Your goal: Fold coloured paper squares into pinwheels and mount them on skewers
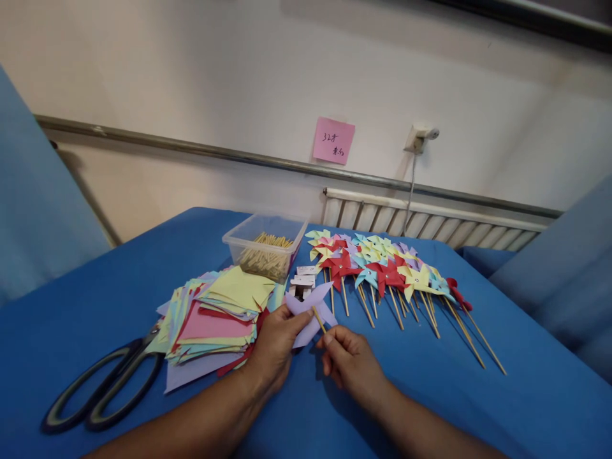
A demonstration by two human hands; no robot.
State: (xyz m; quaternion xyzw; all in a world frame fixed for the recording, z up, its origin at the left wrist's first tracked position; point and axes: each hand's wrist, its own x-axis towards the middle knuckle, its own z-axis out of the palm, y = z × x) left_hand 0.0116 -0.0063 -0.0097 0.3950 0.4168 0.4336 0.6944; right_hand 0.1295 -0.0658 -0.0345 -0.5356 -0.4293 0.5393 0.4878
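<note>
My left hand (275, 344) pinches a pale purple paper pinwheel (315, 296) at its middle, with the thumb lying on the near side. Between the thumb and fingers of my right hand (351, 360) is a short thin wooden stick (319, 319). The stick's upper end meets the pinwheel's centre; whether it is fastened there I cannot tell. Left of my left hand lies a stack of cut coloured paper squares (217, 322). Just behind the pinwheel stand small white boxes (305, 277), partly hidden by its blades.
A clear plastic box (232, 241) of short wooden sticks (265, 255) stands behind the paper. Many finished pinwheels (389, 275) lie in rows at the right, sticks toward me. Black-handled scissors (115, 382) lie at the left on the blue tablecloth (430, 395). A pink note (333, 140) hangs on the wall.
</note>
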